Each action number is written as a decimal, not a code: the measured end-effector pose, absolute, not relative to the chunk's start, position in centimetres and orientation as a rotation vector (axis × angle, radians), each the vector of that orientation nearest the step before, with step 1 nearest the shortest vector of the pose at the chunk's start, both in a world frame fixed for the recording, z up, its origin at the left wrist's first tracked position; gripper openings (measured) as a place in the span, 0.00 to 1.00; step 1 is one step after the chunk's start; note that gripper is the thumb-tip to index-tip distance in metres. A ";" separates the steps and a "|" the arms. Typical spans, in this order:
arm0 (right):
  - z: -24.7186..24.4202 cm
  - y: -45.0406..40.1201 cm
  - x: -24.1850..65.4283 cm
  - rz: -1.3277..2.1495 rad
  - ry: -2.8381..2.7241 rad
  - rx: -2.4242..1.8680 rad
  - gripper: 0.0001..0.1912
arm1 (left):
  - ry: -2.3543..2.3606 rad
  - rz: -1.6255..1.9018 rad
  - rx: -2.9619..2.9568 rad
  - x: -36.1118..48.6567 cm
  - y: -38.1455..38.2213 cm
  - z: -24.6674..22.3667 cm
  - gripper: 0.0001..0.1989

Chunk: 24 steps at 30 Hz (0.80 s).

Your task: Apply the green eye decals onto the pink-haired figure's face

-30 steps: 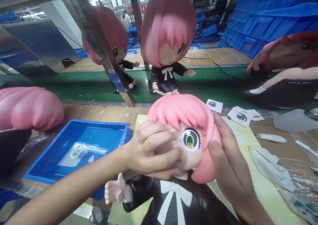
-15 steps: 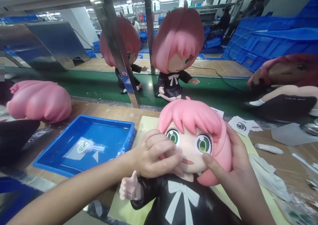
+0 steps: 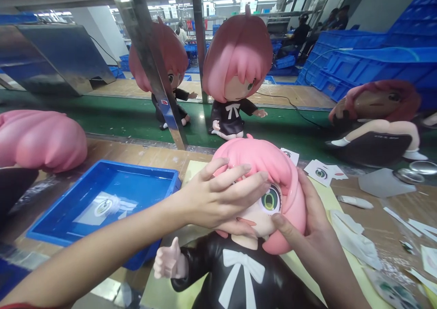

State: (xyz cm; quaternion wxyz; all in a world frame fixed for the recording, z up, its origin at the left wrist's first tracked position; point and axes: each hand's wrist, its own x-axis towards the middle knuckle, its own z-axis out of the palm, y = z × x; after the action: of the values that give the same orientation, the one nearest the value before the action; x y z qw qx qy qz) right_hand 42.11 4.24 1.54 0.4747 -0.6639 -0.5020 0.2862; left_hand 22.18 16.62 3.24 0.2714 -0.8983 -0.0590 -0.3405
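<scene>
A large pink-haired figure point(image 3: 247, 263) with a black dress and white bow lies face up before me. My left hand point(image 3: 227, 195) is spread across its face, covering the eye on that side and part of the hair. Whether the palm presses on the surface is hidden. Wrapped around the other side of the head is my right hand point(image 3: 310, 222), its thumb on the cheek and its fingers behind the hair. The green eye point(image 3: 271, 200) near that thumb is visible. Beneath the figure is a yellow sheet point(image 3: 160, 279).
Left of the figure, a blue tray point(image 3: 51, 231) holds liquid and an eye decal point(image 3: 102, 206). More decals point(image 3: 320, 173), a white cloth point(image 3: 357, 243) and paper scraps lie on the right. Behind, other figures point(image 3: 239, 58) sit on a green conveyor point(image 3: 136, 118), past a metal post point(image 3: 146, 49).
My left hand has gone from curled fingers beside the eye to spread fingers over it and the fringe. The right hand keeps its hold. The view has shifted slightly right.
</scene>
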 end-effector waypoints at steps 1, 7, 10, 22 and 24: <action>1.6 4.2 42.1 0.698 -1.216 -1.626 0.39 | -0.149 -0.918 -2.406 22.2 16.6 3.2 0.30; 1.5 4.2 42.3 0.730 -1.188 -1.615 0.40 | -0.127 -0.943 -2.388 22.3 16.1 3.0 0.25; 1.6 4.2 42.3 0.731 -1.181 -1.590 0.40 | -0.091 -0.951 -2.399 22.3 16.0 2.9 0.22; 0.1 4.2 43.6 0.751 -1.247 -1.521 0.45 | -0.062 -0.874 -2.522 23.1 15.8 3.0 0.30; 0.2 4.2 43.5 0.766 -1.235 -1.499 0.44 | -0.028 -0.906 -2.533 23.2 15.9 2.9 0.28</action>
State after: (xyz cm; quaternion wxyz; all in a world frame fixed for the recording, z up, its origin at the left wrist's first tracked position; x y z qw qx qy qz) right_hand 43.52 4.21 0.15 0.5030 -0.6207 -0.5111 0.3171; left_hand 23.18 15.88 2.89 0.2239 -0.9176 -0.0103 -0.3283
